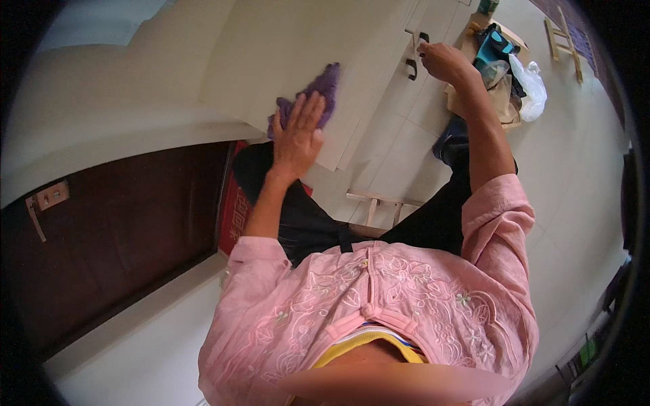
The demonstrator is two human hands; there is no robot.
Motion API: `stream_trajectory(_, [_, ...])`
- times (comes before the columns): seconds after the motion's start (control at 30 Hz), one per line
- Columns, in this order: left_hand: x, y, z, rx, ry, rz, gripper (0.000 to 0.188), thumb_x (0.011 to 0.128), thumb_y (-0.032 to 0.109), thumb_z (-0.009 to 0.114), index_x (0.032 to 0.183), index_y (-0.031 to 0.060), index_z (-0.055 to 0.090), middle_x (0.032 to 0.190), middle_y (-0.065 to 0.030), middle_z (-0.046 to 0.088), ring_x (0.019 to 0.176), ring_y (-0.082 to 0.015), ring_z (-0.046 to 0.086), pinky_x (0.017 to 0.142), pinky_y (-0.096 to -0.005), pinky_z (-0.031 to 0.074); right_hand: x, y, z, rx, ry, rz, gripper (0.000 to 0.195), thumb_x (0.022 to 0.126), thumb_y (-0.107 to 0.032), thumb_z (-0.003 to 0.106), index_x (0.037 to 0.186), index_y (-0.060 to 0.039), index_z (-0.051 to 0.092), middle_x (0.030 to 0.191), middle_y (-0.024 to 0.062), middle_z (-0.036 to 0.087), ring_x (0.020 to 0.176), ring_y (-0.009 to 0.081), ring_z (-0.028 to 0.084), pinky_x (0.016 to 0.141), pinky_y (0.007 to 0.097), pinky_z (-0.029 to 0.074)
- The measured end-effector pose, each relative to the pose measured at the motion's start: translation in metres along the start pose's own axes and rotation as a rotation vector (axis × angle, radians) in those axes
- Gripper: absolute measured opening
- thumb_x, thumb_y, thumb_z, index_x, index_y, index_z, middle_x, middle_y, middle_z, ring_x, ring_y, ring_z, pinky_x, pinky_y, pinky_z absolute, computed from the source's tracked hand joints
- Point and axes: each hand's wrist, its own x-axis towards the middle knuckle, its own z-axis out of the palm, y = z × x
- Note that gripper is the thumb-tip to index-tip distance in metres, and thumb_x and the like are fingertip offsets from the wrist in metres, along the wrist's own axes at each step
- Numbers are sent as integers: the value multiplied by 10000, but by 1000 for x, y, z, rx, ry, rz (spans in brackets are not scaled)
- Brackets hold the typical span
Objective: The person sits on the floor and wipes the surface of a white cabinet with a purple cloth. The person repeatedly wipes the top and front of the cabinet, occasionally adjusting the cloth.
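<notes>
My left hand point(300, 137) lies flat, fingers slightly spread, on a crumpled purple cloth point(331, 83), pressing it against a pale cabinet panel point(274, 45). The cloth sticks out beyond my fingertips and to both sides. My right hand point(443, 61) is raised at the panel's far right edge, its fingers curled near a black handle point(423, 37); the fingertips seem to hold the panel's edge, though the exact contact is hard to see. A second black handle point(412, 70) shows just below that hand.
Beside my right forearm, a cardboard box point(510, 122) holds a white plastic bag point(530, 94) and teal-and-black items. A wooden stool point(376, 198) is between my legs, another wooden frame point(561, 38) at the upper right. A dark door point(122, 223) and red box point(236, 213) are at left.
</notes>
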Motion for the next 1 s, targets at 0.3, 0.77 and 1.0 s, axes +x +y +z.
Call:
stream_trajectory(0.3, [53, -159, 23, 44, 124, -173, 591, 954, 257, 398, 1511, 240, 201, 1566, 12, 219, 1441, -213, 197, 1101, -619, 89, 9, -17, 3, 42, 31, 0, 259, 856, -106, 496, 1084, -65, 611, 983, 192, 666, 933, 366, 644, 782, 465, 526])
stream_trajectory(0.77, [185, -291, 50, 155, 153, -299, 600, 975, 385, 353, 1505, 160, 186, 1565, -51, 189, 1432, -258, 185, 1137, -481, 193, 13, -34, -3, -98, -126, 21, 206, 931, -120, 535, 1058, 2, 641, 994, 196, 666, 884, 345, 657, 773, 404, 539])
stream_trajectory(1.0, [201, -289, 47, 36, 152, -463, 613, 959, 439, 299, 1514, 224, 155, 1579, 9, 131, 1447, -258, 126, 1103, -613, 121, 20, -26, 8, -154, -65, -43, 173, 921, -109, 547, 1000, 14, 640, 957, 195, 663, 848, 347, 656, 732, 413, 543])
